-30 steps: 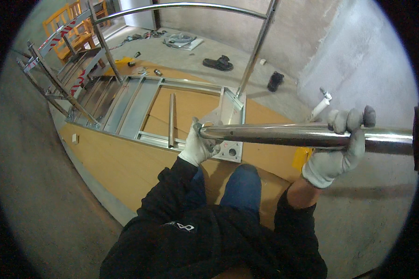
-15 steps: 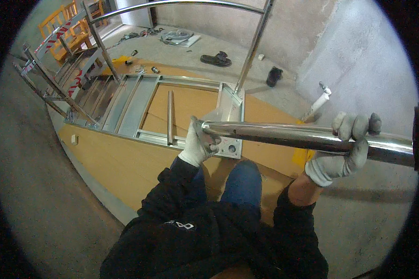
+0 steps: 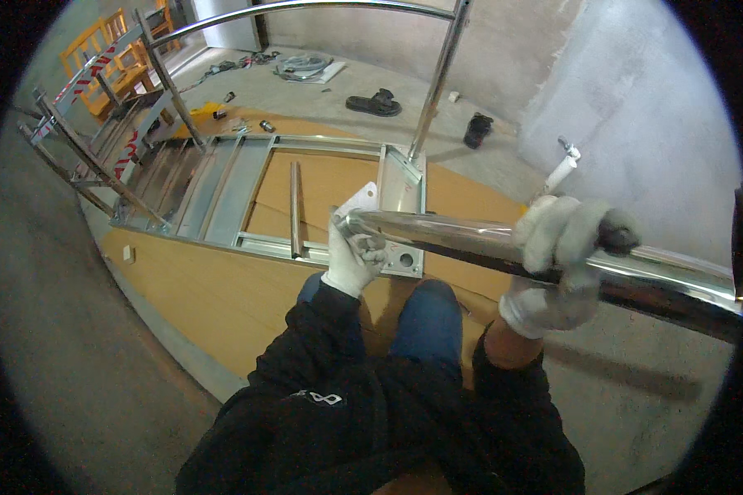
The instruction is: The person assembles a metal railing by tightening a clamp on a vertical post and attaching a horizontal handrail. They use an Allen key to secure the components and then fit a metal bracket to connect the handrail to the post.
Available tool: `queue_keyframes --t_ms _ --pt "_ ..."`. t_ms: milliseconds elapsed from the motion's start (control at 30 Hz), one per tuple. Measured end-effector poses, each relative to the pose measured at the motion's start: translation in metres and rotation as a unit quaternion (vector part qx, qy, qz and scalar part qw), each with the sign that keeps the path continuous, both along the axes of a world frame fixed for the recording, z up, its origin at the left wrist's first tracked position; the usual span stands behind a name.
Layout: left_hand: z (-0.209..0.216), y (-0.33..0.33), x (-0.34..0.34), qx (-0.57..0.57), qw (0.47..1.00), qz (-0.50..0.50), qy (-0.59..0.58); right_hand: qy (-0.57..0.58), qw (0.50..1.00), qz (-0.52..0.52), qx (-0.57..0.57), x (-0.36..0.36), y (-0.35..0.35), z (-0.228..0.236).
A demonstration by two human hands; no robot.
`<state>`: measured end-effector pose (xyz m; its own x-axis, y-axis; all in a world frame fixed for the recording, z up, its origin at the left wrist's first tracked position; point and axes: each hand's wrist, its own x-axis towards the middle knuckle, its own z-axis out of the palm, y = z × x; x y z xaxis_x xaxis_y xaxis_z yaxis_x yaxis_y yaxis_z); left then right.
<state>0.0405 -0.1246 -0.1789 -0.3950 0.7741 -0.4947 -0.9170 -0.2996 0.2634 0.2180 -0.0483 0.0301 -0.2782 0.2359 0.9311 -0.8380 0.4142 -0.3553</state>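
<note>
A long shiny metal tube crosses in front of me, tilting down toward the right edge of view. My right hand, in a pale work glove with dark fingertips, is wrapped round its middle stretch. At the tube's left end my left hand, gloved too, has its fingers curled against it. A small light plate with a hole sticks up beside that end; whether it is fixed to the tube or held in the fingers, I cannot tell. Beneath lies a metal frame with crossbars and a corner plate.
Cardboard covers the floor under the frame. A tall tubular rail rises from it. A shorter tube lies across the frame. Farther off are a black sandal, coiled hose, wooden chairs and a white wall pipe.
My right hand has moved left along the tube, and the tube's right end has dropped lower. The holed plate shows more plainly by the left hand. The view has shifted slightly.
</note>
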Motion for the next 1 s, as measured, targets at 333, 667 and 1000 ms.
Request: queue_keyframes --t_ms 333,667,1000 --pt "0.024 -0.005 0.024 0.288 0.95 -0.112 0.048 0.015 0.994 0.109 0.0 -0.037 -0.01 -0.044" --pt "0.022 0.006 0.039 0.191 0.958 -0.021 0.213 -0.362 0.927 -0.043 -0.089 -0.043 0.009 -0.1" --pt "0.027 0.018 0.042 0.254 0.955 -0.152 -0.007 -0.377 0.909 -0.051 -0.173 -0.024 0.018 -0.118"
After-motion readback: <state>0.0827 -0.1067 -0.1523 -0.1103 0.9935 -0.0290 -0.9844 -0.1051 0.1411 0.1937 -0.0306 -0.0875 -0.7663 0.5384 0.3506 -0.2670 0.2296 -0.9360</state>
